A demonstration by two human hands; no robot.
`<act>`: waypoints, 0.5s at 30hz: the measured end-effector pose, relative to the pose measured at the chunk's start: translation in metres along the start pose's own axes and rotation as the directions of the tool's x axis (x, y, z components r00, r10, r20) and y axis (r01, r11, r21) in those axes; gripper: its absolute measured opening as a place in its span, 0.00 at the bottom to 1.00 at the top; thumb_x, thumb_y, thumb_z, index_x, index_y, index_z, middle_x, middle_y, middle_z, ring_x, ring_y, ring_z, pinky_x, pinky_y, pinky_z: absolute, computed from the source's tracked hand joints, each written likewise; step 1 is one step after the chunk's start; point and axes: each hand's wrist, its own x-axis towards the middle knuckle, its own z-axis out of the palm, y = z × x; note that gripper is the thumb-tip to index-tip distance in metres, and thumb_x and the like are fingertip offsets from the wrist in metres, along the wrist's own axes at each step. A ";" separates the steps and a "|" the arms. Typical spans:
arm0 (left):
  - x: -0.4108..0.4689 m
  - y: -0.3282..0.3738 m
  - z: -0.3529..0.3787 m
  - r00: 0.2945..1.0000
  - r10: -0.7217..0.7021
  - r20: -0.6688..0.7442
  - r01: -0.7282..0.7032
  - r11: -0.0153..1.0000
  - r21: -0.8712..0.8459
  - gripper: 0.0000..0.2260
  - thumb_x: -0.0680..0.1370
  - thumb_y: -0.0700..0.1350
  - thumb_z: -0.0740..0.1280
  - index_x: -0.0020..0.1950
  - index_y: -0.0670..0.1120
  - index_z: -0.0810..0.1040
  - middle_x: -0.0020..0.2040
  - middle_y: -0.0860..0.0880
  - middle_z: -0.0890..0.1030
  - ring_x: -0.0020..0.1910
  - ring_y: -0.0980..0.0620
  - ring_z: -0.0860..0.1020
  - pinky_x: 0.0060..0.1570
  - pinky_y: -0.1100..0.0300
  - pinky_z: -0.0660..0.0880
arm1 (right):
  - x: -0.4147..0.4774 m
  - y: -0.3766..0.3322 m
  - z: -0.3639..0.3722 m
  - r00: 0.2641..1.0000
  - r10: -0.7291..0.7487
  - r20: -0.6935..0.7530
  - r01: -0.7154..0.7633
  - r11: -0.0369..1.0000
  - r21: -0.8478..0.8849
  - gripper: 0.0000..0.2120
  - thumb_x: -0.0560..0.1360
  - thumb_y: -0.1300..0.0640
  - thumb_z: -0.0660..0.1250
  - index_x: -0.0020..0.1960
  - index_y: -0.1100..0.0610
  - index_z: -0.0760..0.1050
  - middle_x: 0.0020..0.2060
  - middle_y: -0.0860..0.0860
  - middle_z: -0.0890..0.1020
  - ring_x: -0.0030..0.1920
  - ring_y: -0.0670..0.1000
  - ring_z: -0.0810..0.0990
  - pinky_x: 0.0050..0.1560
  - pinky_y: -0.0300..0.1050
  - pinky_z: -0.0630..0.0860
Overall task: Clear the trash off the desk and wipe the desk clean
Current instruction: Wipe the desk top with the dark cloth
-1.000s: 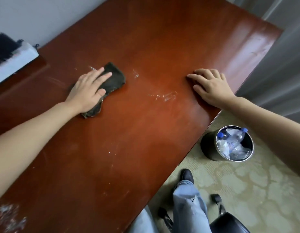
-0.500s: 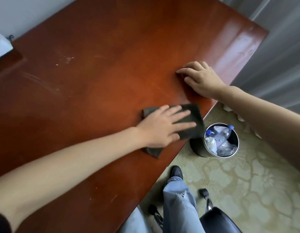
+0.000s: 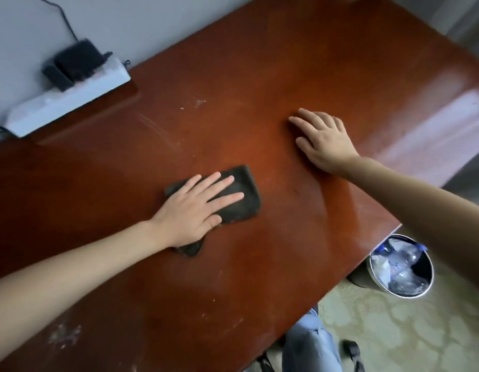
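With the wiping step seemingly in hand, the left hand (image 3: 198,210) presses a dark cloth (image 3: 243,200) flat on the middle of the desk (image 3: 286,76), fingers straight and spread, the right hand (image 3: 324,140) rests open and empty nearby, and the next stroke probably needs to reach the white specks (image 3: 198,102) farther back.

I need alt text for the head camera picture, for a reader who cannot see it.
A person's left hand presses a dark cloth flat on a reddish wooden desk, while the right hand rests nearby. A bin holding plastic bottles stands on the floor.
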 end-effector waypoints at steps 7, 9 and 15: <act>-0.013 -0.097 -0.003 0.763 -0.646 -0.037 0.627 0.752 -0.205 0.23 0.81 0.50 0.50 0.76 0.56 0.53 0.77 0.48 0.53 0.76 0.46 0.50 0.72 0.47 0.48 | 0.031 -0.018 0.005 1.000 -0.018 0.003 0.018 1.000 0.008 0.23 0.79 0.46 0.50 0.73 0.47 0.60 0.73 0.51 0.62 0.72 0.57 0.57 0.70 0.58 0.51; 0.002 -0.120 -0.004 0.684 -0.728 -0.041 0.700 0.672 -0.241 0.22 0.82 0.49 0.51 0.76 0.55 0.52 0.78 0.48 0.51 0.76 0.46 0.49 0.72 0.47 0.47 | 0.031 -0.017 0.006 1.000 -0.016 -0.023 0.016 1.000 0.022 0.25 0.76 0.44 0.48 0.72 0.47 0.61 0.72 0.51 0.64 0.71 0.57 0.59 0.68 0.59 0.53; 0.084 -0.174 -0.022 0.744 -0.668 -0.011 0.645 0.723 -0.250 0.23 0.81 0.51 0.50 0.76 0.57 0.51 0.78 0.48 0.51 0.76 0.46 0.50 0.72 0.47 0.48 | 0.031 -0.013 0.009 0.999 -0.022 -0.049 0.025 0.998 0.065 0.26 0.75 0.43 0.48 0.71 0.48 0.64 0.71 0.52 0.66 0.69 0.58 0.60 0.68 0.59 0.54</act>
